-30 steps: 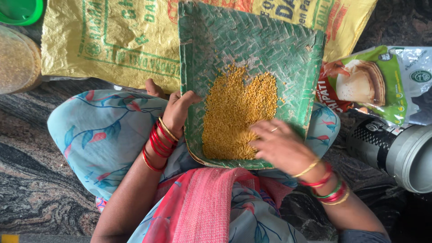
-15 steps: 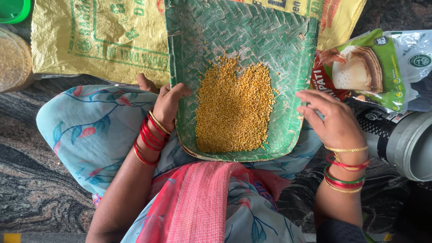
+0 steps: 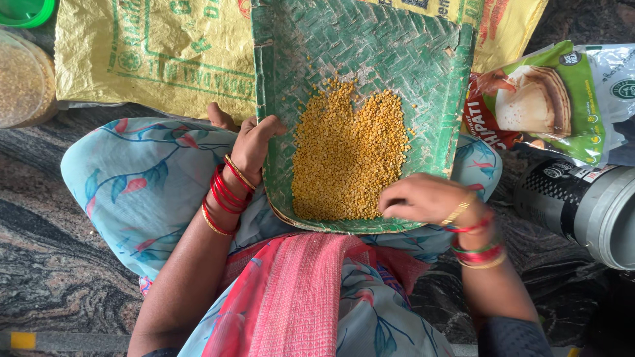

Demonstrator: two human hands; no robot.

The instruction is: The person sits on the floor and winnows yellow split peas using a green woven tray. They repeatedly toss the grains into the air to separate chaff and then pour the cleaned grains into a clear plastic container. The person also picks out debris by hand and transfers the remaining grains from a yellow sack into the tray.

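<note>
A green woven winnowing tray [image 3: 370, 46] rests on my lap, holding a heap of yellow split lentils [image 3: 347, 155]. My left hand [image 3: 254, 149] grips the tray's left rim, thumb over the edge. At the heap's near right corner my right hand [image 3: 420, 198] lies over the tray's rim, fingers curled and pinched together on the grains. Whether a grain sits between the fingertips I cannot tell. Both wrists carry red and gold bangles.
A yellow woven sack [image 3: 152, 53] lies under the tray's far end. A green flatbread packet [image 3: 542, 99] lies at right, with a grey cylindrical appliance [image 3: 589, 205] below it. A clear jar of grain [image 3: 23, 79] and a green lid [image 3: 26, 10] sit at far left. Dark marbled floor [image 3: 53, 264].
My right hand went from the lentils out to the right of the tray, then came back onto the near right corner of the heap. The left hand kept its grip.
</note>
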